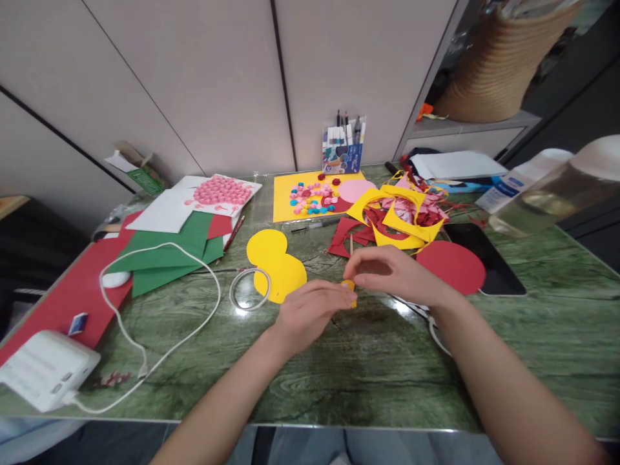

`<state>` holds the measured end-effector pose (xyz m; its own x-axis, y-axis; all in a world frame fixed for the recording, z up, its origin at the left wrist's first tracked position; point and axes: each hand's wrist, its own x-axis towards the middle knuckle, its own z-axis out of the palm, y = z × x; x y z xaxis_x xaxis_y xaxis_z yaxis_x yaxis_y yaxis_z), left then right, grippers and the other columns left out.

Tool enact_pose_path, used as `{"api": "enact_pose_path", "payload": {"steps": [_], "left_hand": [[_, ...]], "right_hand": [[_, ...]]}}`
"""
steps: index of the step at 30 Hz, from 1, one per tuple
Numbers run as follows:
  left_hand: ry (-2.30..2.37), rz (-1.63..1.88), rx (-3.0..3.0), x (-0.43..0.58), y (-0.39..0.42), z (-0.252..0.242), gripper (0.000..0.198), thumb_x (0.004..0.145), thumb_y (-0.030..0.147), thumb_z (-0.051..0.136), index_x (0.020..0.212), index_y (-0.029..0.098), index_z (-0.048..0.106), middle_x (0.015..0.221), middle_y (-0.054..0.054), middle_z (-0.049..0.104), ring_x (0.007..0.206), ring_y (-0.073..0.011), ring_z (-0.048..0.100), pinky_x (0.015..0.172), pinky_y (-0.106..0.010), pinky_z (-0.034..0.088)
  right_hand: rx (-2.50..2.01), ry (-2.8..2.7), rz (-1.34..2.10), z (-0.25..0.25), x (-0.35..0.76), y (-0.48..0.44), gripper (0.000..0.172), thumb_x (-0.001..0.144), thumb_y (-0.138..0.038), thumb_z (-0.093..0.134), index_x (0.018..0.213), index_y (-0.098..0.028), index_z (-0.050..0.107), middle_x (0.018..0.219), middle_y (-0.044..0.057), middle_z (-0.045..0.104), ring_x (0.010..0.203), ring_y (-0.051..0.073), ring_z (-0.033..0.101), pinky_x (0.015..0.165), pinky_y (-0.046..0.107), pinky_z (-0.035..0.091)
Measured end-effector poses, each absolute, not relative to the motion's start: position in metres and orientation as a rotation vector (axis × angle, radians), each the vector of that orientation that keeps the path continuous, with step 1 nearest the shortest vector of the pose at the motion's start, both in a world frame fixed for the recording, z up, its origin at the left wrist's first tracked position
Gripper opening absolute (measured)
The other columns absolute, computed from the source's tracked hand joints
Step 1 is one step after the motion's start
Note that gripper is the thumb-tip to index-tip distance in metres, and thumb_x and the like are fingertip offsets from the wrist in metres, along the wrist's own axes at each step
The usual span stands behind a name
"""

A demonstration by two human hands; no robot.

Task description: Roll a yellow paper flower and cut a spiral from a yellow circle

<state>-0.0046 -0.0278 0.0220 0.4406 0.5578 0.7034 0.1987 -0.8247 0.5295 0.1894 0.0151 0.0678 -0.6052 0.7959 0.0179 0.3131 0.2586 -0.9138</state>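
Note:
Over the table's middle, my left hand is closed, its fingertips gripping a small yellow piece that looks like rolled paper. From the other side my right hand pinches at the same piece with thumb and index finger. A thin pale stick points up just behind the right index finger; whether that hand holds it I cannot tell. Left of my hands, two yellow paper circles overlap, with a clear ring, perhaps a tape roll, partly over them. A red paper circle lies beyond my right wrist.
Yellow and red cut-out scraps heap behind my right hand. Coloured paper coils lie on a yellow sheet, pink ones on white. A phone and bottle are right; a white cable loops left from a white box.

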Motion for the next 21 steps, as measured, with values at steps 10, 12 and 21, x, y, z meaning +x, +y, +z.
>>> {"api": "enact_pose_path", "payload": {"steps": [10,12,21], "left_hand": [[0.568,1.208,2.449,-0.006,-0.029,0.012,0.031,0.081,0.0,0.048,0.104,0.017,0.06,0.099,-0.007,0.071,0.099,-0.0154,0.062,0.085,-0.029,0.054],[0.542,1.175,2.464,-0.005,-0.03,0.012,0.029,0.082,0.001,0.047,0.103,0.015,0.061,0.1,-0.007,0.071,0.1,-0.0152,0.062,0.085,-0.029,0.054],[0.397,1.082,2.495,0.001,-0.032,0.015,0.026,0.083,0.001,0.045,0.101,0.012,0.06,0.1,-0.008,0.07,0.102,-0.0141,0.061,0.089,-0.027,0.053]], "right_hand": [[-1.061,-2.287,1.174,0.065,0.196,0.017,0.01,0.072,-0.016,0.055,0.07,-0.019,0.064,0.071,-0.001,0.067,0.067,0.014,0.059,0.065,0.025,0.045],[-1.045,-2.349,1.194,0.065,0.198,0.018,0.01,0.071,-0.016,0.055,0.069,-0.018,0.064,0.07,-0.001,0.067,0.066,0.014,0.059,0.065,0.025,0.044],[-0.972,-2.439,1.376,0.062,0.204,0.023,0.011,0.067,-0.015,0.055,0.068,-0.015,0.066,0.067,-0.001,0.065,0.064,0.012,0.057,0.061,0.021,0.043]]}}
